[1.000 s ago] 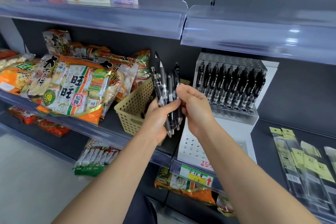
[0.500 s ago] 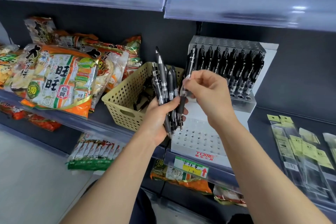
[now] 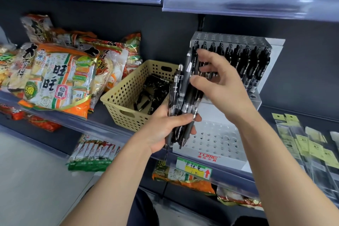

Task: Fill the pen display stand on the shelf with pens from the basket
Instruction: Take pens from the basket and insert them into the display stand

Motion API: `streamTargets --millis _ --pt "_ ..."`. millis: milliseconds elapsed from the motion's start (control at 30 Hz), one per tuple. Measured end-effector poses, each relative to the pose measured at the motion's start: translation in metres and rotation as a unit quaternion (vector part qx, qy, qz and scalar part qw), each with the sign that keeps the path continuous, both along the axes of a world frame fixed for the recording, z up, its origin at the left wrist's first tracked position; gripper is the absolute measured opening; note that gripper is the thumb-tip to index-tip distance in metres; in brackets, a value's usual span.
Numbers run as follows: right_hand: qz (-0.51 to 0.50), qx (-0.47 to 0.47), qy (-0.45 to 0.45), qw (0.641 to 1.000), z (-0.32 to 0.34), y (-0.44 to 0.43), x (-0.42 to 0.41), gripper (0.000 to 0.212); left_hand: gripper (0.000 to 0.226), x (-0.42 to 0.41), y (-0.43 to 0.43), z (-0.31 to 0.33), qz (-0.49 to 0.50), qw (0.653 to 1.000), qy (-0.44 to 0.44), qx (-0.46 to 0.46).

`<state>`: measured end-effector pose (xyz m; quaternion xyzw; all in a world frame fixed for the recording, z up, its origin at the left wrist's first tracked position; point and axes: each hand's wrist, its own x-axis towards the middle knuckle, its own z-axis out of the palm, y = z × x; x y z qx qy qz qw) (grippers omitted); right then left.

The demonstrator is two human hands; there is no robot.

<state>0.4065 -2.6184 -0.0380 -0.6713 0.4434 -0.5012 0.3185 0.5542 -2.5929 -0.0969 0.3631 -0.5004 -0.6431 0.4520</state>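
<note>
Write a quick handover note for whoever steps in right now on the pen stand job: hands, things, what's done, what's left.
Left hand: grips a bundle of black pens in front of the pen display stand.
Right hand: pinches one pen beside the upper tier's left end.
Basket, left of the stand, holds more loose pens.
Done: upper tier carries a row of pens.
Left: lower tier holes empty; seat the held pens, then the basket's.

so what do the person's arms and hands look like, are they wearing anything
The left hand and right hand are bare, with no gloves. Both forearms are uncovered down to the bottom edge of the view. No sleeve, watch or bracelet shows.
</note>
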Motion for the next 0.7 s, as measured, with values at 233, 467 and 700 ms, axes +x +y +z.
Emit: streamTargets --millis 233,467,700 --pt "0.044 0.044 -0.041 0.997 -0.001 -0.006 -0.012 0.015 0.018 0.010 0.000 0.001 -0.069 0.995 -0.072 0.022" --pt "0.051 0.050 -0.055 0.996 0.002 -0.004 -0.018 0.015 0.027 0.016 -0.003 -0.001 -0.104 0.991 -0.049 0.063" --pt "-0.022 -0.015 -0.193 0.981 0.013 -0.003 -0.026 0.015 0.029 0.022 -0.009 -0.003 -0.072 0.995 0.009 0.073"
